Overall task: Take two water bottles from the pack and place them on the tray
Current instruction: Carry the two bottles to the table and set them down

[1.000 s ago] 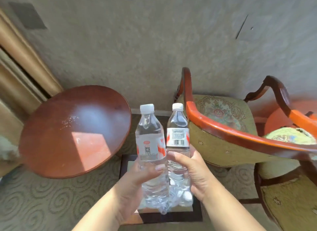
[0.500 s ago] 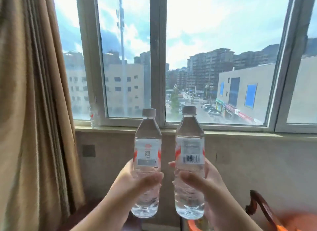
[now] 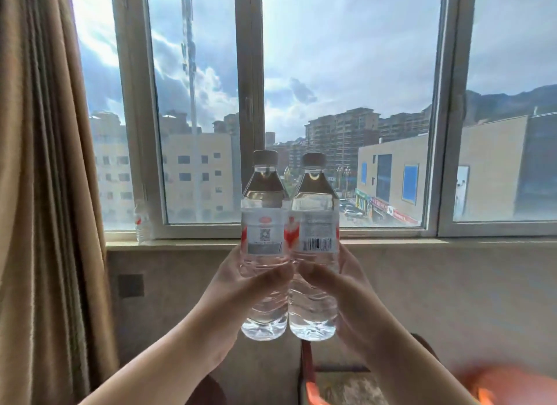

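Observation:
I hold two clear water bottles upright at chest height in front of the window. My left hand [image 3: 241, 287] grips the left bottle [image 3: 263, 221], which has a white and red label with a QR code. Wrapped around the right bottle [image 3: 313, 224], whose label shows a barcode, is my right hand [image 3: 340, 290]. The two bottles touch side by side. Neither the pack nor the tray is in view.
A tan curtain [image 3: 45, 193] hangs at the left. The window sill [image 3: 180, 243] runs behind the bottles, with another small bottle [image 3: 141, 224] standing on it. The wooden chair's arm [image 3: 307, 371] shows at the bottom right.
My view has swung up from the floor, table and chair to the window. Both hands have lifted the bottles with it and brought them together until they touch.

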`<control>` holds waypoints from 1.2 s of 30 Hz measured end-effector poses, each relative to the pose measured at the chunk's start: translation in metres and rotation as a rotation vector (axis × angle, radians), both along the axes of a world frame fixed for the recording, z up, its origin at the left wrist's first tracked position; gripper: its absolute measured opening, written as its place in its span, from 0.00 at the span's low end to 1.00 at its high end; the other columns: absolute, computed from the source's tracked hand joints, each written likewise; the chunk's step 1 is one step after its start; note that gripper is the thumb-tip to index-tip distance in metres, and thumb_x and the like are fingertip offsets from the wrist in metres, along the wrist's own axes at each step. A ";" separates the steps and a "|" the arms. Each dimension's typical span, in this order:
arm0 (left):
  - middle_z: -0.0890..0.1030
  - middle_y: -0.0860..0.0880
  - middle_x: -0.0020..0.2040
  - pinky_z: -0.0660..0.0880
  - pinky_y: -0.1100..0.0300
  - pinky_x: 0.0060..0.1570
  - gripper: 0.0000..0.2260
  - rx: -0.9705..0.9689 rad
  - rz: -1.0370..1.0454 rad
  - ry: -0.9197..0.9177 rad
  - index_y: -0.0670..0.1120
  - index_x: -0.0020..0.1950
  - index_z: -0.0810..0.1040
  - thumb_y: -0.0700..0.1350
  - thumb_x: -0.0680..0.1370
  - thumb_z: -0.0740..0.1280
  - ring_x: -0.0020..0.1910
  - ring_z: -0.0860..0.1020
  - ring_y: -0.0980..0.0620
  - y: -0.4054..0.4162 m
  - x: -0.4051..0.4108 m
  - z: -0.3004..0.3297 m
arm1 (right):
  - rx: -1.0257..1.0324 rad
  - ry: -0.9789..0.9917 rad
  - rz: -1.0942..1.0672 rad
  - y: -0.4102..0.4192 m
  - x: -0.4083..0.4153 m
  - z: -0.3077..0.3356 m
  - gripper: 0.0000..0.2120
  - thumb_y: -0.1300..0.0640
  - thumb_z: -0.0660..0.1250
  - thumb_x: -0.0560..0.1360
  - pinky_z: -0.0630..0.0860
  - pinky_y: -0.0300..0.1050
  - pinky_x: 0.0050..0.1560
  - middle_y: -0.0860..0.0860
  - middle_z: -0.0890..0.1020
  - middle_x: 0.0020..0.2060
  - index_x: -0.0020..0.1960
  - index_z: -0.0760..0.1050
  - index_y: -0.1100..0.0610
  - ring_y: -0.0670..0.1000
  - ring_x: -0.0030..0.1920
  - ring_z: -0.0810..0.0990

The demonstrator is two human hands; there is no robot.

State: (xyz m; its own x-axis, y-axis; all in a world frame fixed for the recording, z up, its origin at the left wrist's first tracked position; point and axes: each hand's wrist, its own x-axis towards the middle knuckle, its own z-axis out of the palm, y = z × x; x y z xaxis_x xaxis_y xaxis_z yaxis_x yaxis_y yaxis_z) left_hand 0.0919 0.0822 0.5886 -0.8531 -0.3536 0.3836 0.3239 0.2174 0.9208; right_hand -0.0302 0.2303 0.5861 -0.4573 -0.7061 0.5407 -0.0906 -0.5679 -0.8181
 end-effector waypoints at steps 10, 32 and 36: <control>0.85 0.43 0.63 0.72 0.37 0.67 0.24 0.052 -0.073 0.019 0.51 0.71 0.76 0.48 0.76 0.77 0.63 0.84 0.42 -0.004 -0.001 -0.010 | 0.059 0.007 -0.076 -0.003 0.000 -0.001 0.27 0.58 0.77 0.73 0.79 0.62 0.63 0.62 0.85 0.62 0.70 0.77 0.55 0.64 0.63 0.85; 0.89 0.48 0.55 0.82 0.63 0.51 0.08 0.094 1.121 0.121 0.47 0.57 0.87 0.45 0.79 0.72 0.56 0.87 0.51 -0.006 0.449 -0.075 | 0.321 -0.003 1.153 -0.221 0.407 -0.072 0.23 0.64 0.71 0.74 0.71 0.76 0.68 0.72 0.81 0.63 0.68 0.76 0.68 0.74 0.65 0.80; 0.89 0.47 0.57 0.81 0.64 0.52 0.11 0.066 1.366 0.146 0.47 0.61 0.85 0.44 0.79 0.72 0.58 0.86 0.50 0.025 0.558 -0.073 | 0.313 0.070 1.294 -0.225 0.531 -0.066 0.24 0.63 0.71 0.73 0.68 0.81 0.67 0.75 0.79 0.64 0.68 0.76 0.68 0.77 0.65 0.76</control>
State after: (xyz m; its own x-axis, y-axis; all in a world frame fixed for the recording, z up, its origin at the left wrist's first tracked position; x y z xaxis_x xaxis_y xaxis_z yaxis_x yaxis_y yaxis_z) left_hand 0.6495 0.1071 0.5159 0.2302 -0.8920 0.3889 -0.0162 0.3961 0.9181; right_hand 0.5007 0.0049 0.5203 0.6543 -0.7057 0.2718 0.3209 -0.0663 -0.9448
